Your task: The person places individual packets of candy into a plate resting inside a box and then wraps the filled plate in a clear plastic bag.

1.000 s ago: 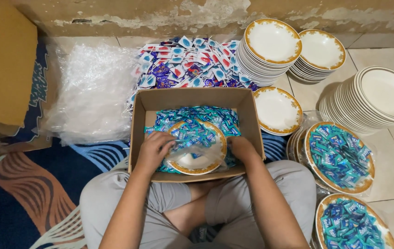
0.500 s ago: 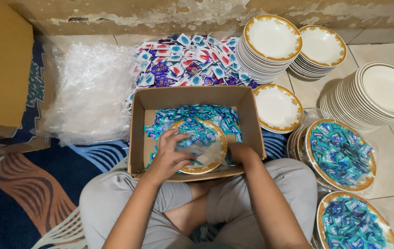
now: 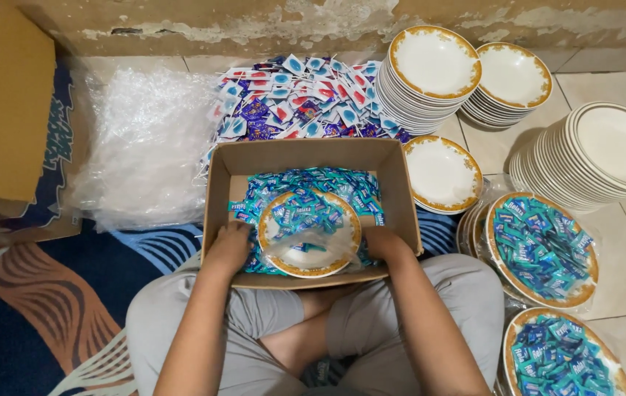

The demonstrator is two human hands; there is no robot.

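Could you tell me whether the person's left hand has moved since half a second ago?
Yes. The left hand has drawn back off the gold-rimmed plate toward the cardboard box's left wall, onto the blue sachets.

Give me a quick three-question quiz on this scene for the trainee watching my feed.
1. True or false: the plate inside the cardboard box has a gold rim.
2. Which hand lies on the teal sachets at the box's left side? A) left hand B) right hand
3. Fill in: the two sachet-filled plates on the floor lie on the person's ____ side.

Key:
1. True.
2. A; the right hand is at the plate's right edge, inside the box.
3. Right.
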